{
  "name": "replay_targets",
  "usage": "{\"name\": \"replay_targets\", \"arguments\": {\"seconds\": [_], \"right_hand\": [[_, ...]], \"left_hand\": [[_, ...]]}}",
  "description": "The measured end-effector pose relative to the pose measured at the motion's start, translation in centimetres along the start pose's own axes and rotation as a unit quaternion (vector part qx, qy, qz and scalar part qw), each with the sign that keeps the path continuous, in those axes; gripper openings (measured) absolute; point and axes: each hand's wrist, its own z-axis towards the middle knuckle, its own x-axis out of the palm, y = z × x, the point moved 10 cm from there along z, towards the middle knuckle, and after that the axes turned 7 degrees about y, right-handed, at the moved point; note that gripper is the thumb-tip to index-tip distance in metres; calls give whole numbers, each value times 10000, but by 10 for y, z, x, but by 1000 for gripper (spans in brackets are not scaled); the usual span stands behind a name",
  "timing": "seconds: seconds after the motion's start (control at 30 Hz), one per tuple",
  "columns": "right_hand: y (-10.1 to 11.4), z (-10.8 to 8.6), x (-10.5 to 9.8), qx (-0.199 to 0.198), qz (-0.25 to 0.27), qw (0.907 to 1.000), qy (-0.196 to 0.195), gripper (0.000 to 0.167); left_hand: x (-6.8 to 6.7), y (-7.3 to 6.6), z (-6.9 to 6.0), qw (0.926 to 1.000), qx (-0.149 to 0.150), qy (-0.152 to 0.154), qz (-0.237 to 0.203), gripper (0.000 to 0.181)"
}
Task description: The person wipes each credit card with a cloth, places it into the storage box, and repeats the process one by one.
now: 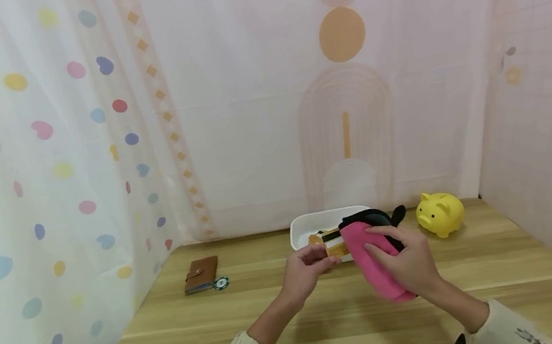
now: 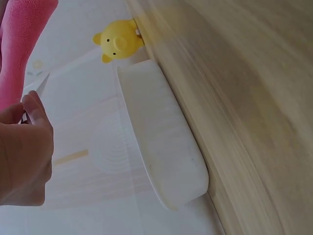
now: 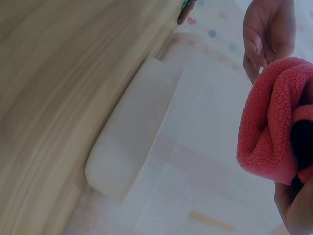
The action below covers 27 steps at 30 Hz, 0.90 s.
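Note:
In the head view my left hand [image 1: 304,275] pinches a gold card [image 1: 337,249] with a black stripe. The card's right end meets a fluffy pink cloth item [image 1: 367,258] with black parts; whether it goes inside cannot be told. My right hand [image 1: 411,261] grips that item from the right, thumb and fingers on its pink side. Part of its black portion [image 1: 395,215] sticks out at the top. From the right wrist, the pink item [image 3: 271,122] looks folded, with the left hand [image 3: 269,36] just beyond it. In the left wrist view the card is mostly hidden by the fingers.
A white tray [image 1: 302,223] stands behind the hands. Back right is a yellow piggy bank [image 1: 441,214]. On the left lie a brown wallet [image 1: 202,274] and a dark poker chip [image 1: 221,283]. Curtains [image 1: 252,140] enclose the wooden table [image 1: 173,342].

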Motion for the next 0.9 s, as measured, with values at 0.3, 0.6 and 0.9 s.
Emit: {"name": "replay_targets", "arguments": {"seconds": [0.3, 0.6, 0.9], "right_hand": [[3, 1, 25, -241, 158, 9986, 453, 31], [-9, 3, 23, -182, -575, 9974, 401, 32], [-21, 2, 15, -36, -694, 9970, 347, 32]], "left_hand": [[17, 2, 3, 9976, 228, 619, 199, 28], [11, -2, 4, 9957, 402, 268, 795, 23], [5, 1, -1, 9971, 143, 20, 742, 23]]}}
